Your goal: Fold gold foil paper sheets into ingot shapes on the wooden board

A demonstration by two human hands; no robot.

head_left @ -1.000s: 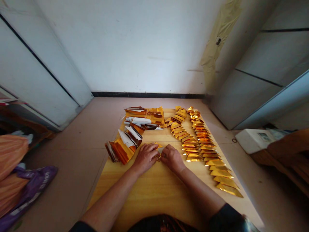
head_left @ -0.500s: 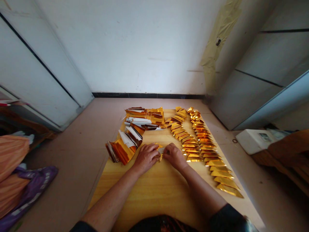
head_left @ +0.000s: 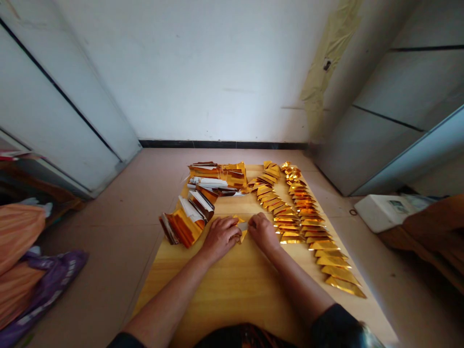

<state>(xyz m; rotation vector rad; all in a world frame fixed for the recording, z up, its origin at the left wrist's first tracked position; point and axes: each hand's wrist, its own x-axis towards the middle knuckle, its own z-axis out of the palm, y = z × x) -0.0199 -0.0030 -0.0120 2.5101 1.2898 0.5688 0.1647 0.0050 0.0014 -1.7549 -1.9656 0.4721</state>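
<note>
Wood board [head_left: 232, 285] is lying on the floor; L hand [head_left: 219, 238] & R hand [head_left: 263, 231] are gripping narrow on a small gold foil piece [head_left: 242, 235] at board's middle. Folded foil triangles [head_left: 328, 253] are lining board's R side, foil sheet bundles [head_left: 183, 229] piling up far L.

The folded triangles [head_left: 335, 260] are glossy gold foil, mirror-bright and crisply creased; the loose bundles [head_left: 184, 227] show the same metallic foil on one face and matt white paper on the other. The bench [head_left: 224, 290] is smooth, varnished pale wood with a soft sheen; the floor tiles [head_left: 108, 203] look matt and the plastered wall [head_left: 217, 72] flat and chalky, with a yellowed strip of tape [head_left: 328, 63]; the purple plastic bag [head_left: 47, 290] has a thin, crinkled shine.
</note>
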